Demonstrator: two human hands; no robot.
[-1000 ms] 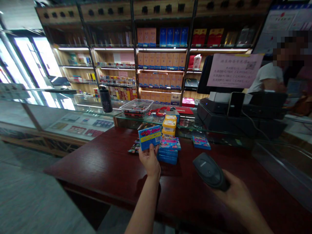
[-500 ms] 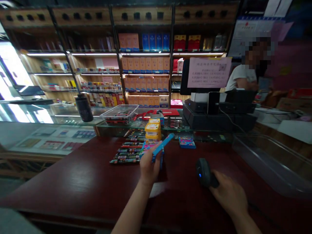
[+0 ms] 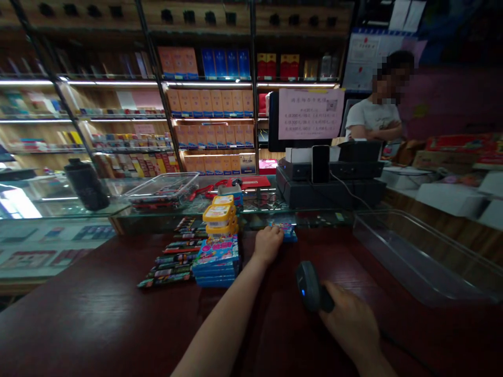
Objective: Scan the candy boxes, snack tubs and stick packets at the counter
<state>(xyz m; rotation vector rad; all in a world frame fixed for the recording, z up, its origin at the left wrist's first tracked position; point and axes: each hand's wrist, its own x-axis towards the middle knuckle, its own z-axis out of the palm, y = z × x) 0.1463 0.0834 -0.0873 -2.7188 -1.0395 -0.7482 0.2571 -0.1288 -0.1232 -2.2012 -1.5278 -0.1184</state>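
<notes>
My left hand (image 3: 269,244) reaches forward over the table, closed at the left side of a small blue-and-pink box (image 3: 290,232); its fingertips are partly hidden. Gripped by its handle in my right hand (image 3: 349,317) is a dark barcode scanner (image 3: 308,285) with a lit blue light, its head above the table. Left of my left forearm stands a stack of blue boxes (image 3: 216,262) with pink printing on top. Behind it are stacked yellow tubs (image 3: 218,213). Several dark printed slim packs (image 3: 173,262) lie in a row beside the stack.
A clear plastic bin (image 3: 416,262) sits at the right. On the glass counter are a clear tray (image 3: 165,189), a black bottle (image 3: 86,184) and a monitor with a pink notice (image 3: 310,115). A person in a white shirt (image 3: 367,118) stands behind at the right.
My left hand has left the thin blue box on the stack and moved right to the separate box. The scanner stays in my right hand. The view has turned slightly right.
</notes>
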